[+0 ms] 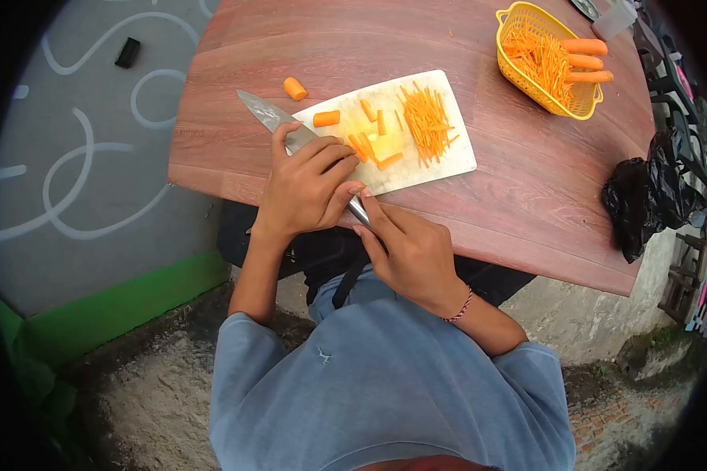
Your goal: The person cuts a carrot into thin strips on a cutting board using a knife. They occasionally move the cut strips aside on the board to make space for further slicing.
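Observation:
A kitchen knife (263,110) lies slantwise at the left side of the white cutting board (465,153), its tip pointing to the far left. My right hand (416,255) is closed round its handle near the table's front edge. Across the blade lies my left hand (310,184), fingers bent over it and hiding its middle. The left fingertips are beside carrot slices (361,147); whether they touch is hard to see. More short carrot pieces (381,123) are scattered on the board, with a heap of carrot matchsticks (428,125) on its right. A carrot chunk (327,118) sits at the board's left edge.
Another carrot chunk (294,88) rests on the wooden table (526,188) beyond the knife. A yellow basket (518,81) at the far right holds carrot shreds and whole carrots (585,61). A black plastic bag (644,188) hangs by the right edge. My body is close against the front edge.

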The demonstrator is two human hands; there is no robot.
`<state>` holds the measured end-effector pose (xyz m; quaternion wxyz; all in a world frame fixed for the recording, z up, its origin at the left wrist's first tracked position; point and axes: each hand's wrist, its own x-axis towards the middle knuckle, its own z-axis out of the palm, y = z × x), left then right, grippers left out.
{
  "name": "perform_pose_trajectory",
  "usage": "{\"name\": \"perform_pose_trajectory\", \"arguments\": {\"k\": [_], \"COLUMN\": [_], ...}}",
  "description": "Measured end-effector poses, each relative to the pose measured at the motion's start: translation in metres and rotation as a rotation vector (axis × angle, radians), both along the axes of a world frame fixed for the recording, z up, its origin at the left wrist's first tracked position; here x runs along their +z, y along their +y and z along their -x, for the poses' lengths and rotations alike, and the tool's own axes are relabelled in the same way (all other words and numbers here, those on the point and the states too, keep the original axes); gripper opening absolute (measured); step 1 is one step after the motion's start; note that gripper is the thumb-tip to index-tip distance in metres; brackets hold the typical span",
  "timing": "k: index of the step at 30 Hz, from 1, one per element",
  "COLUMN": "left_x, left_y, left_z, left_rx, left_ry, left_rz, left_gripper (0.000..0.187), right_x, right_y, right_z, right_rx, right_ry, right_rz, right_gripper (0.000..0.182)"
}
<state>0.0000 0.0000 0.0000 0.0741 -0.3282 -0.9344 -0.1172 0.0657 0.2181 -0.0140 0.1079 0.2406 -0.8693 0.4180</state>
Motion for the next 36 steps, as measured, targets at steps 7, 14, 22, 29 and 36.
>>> {"name": "perform_pose_trajectory", "arguments": {"k": [7,14,22,29,36], "left_x": [0.002,-0.019,-0.031,-0.038,-0.032], "left_y": [0.011,0.025,0.041,0.032,0.023], "left_z": [-0.005,0.000,0.025,0.025,0.009], "left_rx": [0.046,0.108,0.167,0.182,0.237], "left_ry": [0.408,0.124,0.138,0.144,0.155], "left_rz": [-0.255,-0.449,-0.210,-0.202,-0.222], "left_gripper": [0.028,0.033,0.048,0.044,0.036], "right_x": [0.004,-0.008,-0.021,-0.020,-0.023], "right_y": [0.007,0.041,0.049,0.052,0.052], "right_z": [0.002,0.015,0.020,0.017,0.016], "right_rx": [-0.017,-0.094,-0.123,-0.121,-0.121], "right_ry": [-0.020,-0.159,-0.068,-0.163,-0.233], "right_rz": [0.082,0.274,0.305,0.317,0.353], "right_gripper": [0.054,0.049,0.047,0.046,0.047]}}
